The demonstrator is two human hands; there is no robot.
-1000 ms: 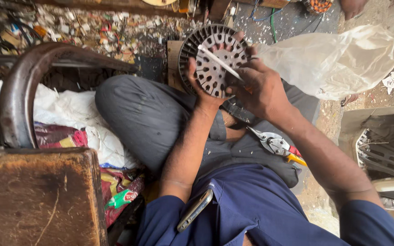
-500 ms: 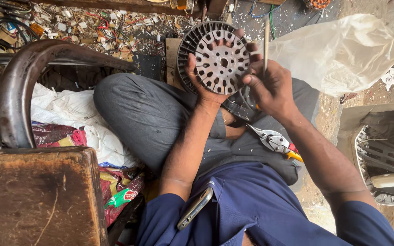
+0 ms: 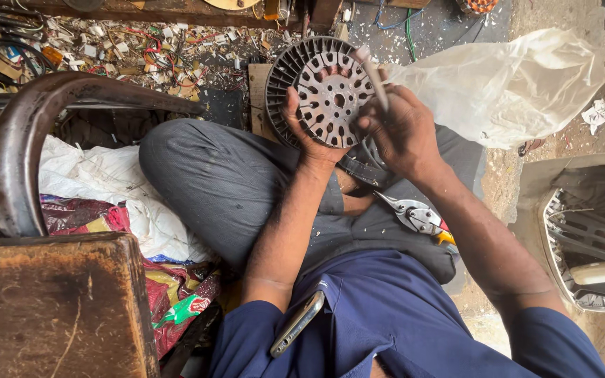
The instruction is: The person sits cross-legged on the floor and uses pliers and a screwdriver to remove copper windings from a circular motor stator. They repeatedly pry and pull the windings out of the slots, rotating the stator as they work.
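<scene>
Seated cross-legged, a person's left hand point(image 3: 309, 136) grips the round slotted grey metal disc point(image 3: 327, 87) above the knees while the right hand point(image 3: 400, 133) clasps a thin pale rod point(image 3: 374, 78) at its rim, a translucent plastic bag point(image 3: 505, 84) crowding the right.

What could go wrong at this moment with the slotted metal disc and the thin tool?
The left hand grips the slotted metal disc by its lower edge only, so it might twist or drop. The right hand holds a thin rod-like tool against the disc face; a slip could jab the left fingers. Metal snips lie loose on the lap and might slide off.
</scene>
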